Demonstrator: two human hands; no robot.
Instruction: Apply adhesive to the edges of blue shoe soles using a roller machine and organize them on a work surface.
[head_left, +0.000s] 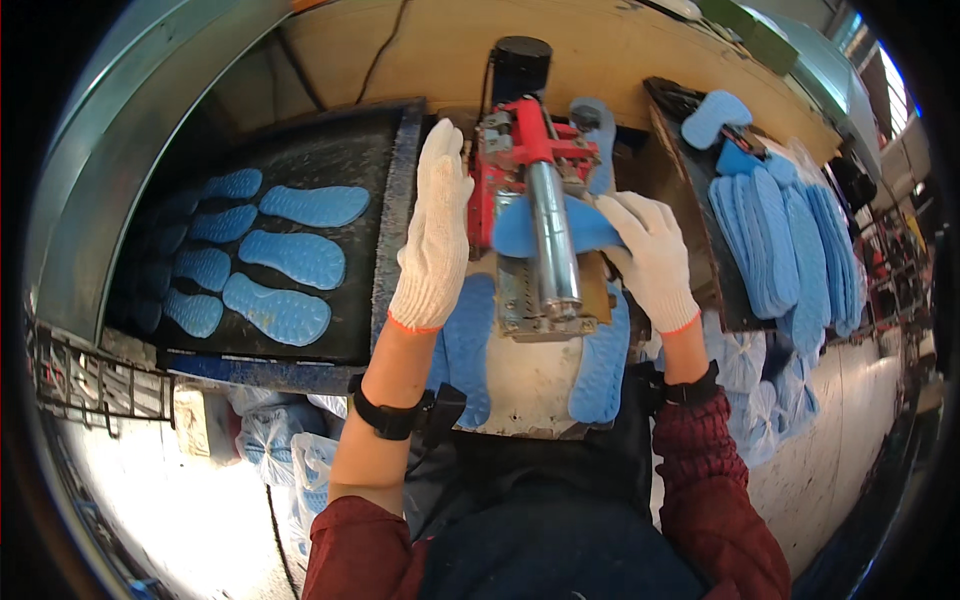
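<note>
My left hand [435, 230], in a white knit glove, is held upright just left of the red machine [530, 130], fingers straight and nothing in the palm. My right hand [650, 255], gloved too, grips the right end of a blue insole [592, 226]. That insole lies crosswise beneath the machine's shiny metal roller [550, 235], its other end showing on the left side. Below, on the pale work board [530, 385], blue insoles rest on either side: one left [468, 345] and one right [603, 360]. The fingertips of my right hand are partly hidden behind the insole.
At the left, a black tabletop [365, 150] carries several blue insoles [290, 258] in rows. Stacked insoles [760, 240] lie on a board at the right. Clear bags of insoles [275, 440] sit on the floor. Another insole [597, 145] is behind the machine.
</note>
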